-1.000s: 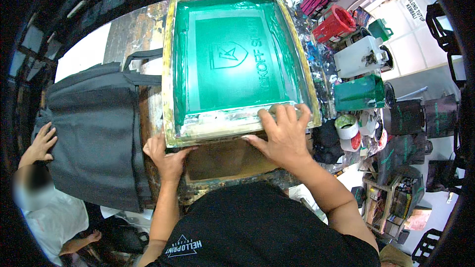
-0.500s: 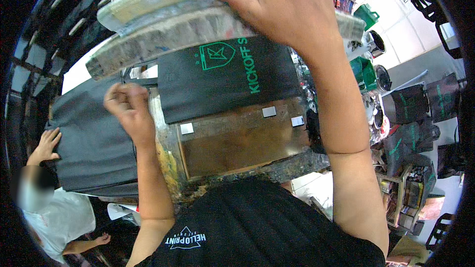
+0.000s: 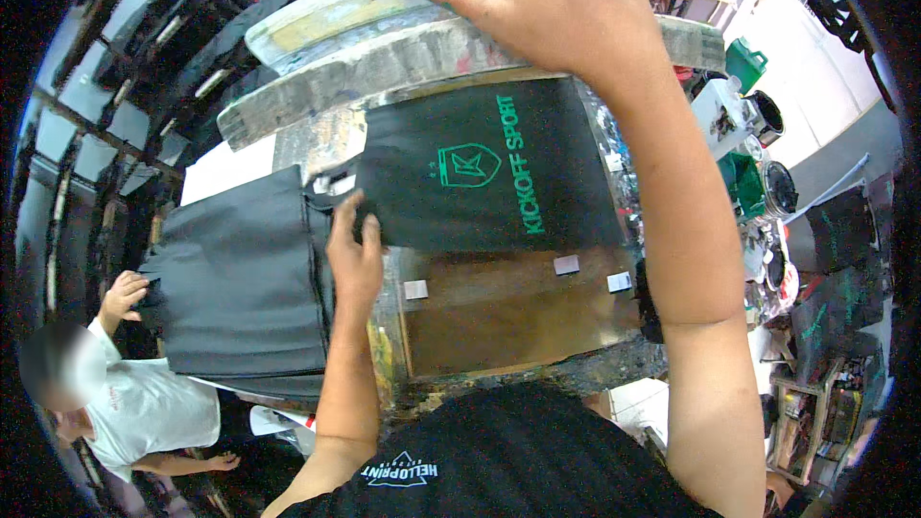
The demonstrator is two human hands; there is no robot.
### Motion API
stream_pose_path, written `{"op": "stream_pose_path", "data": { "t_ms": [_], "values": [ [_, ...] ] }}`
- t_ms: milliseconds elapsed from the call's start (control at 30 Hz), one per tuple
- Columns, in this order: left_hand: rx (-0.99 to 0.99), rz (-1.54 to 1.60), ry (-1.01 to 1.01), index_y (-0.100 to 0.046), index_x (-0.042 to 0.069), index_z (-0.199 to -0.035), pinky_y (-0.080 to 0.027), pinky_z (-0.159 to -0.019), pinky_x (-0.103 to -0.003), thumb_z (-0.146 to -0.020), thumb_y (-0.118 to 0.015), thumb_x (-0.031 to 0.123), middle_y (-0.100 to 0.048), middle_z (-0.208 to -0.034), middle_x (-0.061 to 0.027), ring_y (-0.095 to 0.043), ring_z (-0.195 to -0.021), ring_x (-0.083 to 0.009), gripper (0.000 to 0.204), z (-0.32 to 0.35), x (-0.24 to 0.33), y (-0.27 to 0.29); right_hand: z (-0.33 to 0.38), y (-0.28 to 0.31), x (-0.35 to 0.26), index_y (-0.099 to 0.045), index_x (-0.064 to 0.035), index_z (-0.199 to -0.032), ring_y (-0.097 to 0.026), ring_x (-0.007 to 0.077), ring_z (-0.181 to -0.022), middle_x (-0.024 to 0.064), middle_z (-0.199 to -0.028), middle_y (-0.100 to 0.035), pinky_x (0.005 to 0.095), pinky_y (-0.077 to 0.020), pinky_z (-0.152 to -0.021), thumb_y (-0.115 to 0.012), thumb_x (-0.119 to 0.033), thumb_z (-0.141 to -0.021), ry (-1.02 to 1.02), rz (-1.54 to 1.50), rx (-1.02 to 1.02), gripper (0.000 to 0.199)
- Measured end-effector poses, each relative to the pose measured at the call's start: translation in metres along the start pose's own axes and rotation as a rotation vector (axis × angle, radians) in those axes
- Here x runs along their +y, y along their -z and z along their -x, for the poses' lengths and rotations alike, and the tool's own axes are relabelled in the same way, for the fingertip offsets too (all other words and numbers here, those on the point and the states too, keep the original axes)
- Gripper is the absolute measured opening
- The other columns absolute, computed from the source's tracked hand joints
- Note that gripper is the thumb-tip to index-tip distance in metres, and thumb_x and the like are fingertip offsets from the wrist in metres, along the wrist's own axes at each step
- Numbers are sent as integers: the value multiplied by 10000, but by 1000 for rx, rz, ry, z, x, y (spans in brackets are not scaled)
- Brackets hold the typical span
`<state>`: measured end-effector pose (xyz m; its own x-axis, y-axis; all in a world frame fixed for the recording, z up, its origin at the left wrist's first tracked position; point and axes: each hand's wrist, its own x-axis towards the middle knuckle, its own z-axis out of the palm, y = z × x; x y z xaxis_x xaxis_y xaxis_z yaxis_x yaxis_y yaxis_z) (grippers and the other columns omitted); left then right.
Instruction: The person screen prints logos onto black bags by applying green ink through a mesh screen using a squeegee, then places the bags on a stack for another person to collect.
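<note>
Well lit — distorted, blackened rim.

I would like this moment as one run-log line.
left hand: at green-printed black bag; right hand: against raised frame; co-worker's hand: at black bag pile

Room above bag [image 3: 408,149], raised frame [image 3: 413,59] overhead

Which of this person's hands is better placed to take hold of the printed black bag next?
Probably the left hand: it is right at the near-left edge of the printed black bag. The right hand is up at the raised frame, farther from the bag.
</note>
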<state>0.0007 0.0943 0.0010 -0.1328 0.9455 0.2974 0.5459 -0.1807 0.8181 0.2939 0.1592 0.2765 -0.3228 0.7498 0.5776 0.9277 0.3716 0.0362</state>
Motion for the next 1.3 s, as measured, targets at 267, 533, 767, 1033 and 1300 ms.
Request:
{"op": "stream_pose_path", "data": {
  "t_ms": [267, 533, 767, 1033, 1300],
  "values": [
    [115, 49, 55, -710, 17, -1309, -469, -640, -193, -1007, -619, 70, -737, -1160, -10, -597, -785, -44, 320, -42, 40, 196, -5, 11, -3, -602, -131, -789, -571, 171, -658, 6, -667, -562, 545, -438, -1041, -327, -730, -1059, -66, 24, -137, 712],
    [354, 149, 289, -708, -2, -1316, -525, -800, -215, -1000, -591, 25, -729, -1143, -38, -670, -905, -85, 338, 2, -73, 410, 0, -3, 1, -642, -85, -793, -650, 237, -761, 93, -735, -657, 544, -465, -1008, -393, -723, -1041, 25, -18, 101, 729],
    [611, -158, 385, -566, 101, -1509, -547, -931, -390, -1051, -616, 169, -706, -1261, -141, -676, -1070, -252, 466, 101, -187, 561, -1, -25, 12, -689, -43, -979, -671, 407, -870, 204, -835, -688, 501, -459, -900, -523, -618, -1028, 99, -29, 215, 600],
    [202, -723, -392, -743, 8, -1174, -530, -977, -468, -964, -749, 167, -762, -1121, -141, -697, -1102, -336, 263, 90, 18, 218, 3, -26, 14, -690, -9, -998, -659, 437, -919, 239, -926, -698, 486, -459, -916, -527, -612, -1023, 115, 65, 359, 626],
    [-266, -1110, 233, -601, -23, -1208, -591, -914, -497, -869, -811, 464, -667, -1131, -232, -674, -1048, -434, 630, 64, -34, 133, -9, -27, 15, -715, -25, -1047, -683, 442, -945, 245, -927, -714, 544, -446, -939, -502, -628, -1019, 97, 81, 236, 641]
  ]
}}
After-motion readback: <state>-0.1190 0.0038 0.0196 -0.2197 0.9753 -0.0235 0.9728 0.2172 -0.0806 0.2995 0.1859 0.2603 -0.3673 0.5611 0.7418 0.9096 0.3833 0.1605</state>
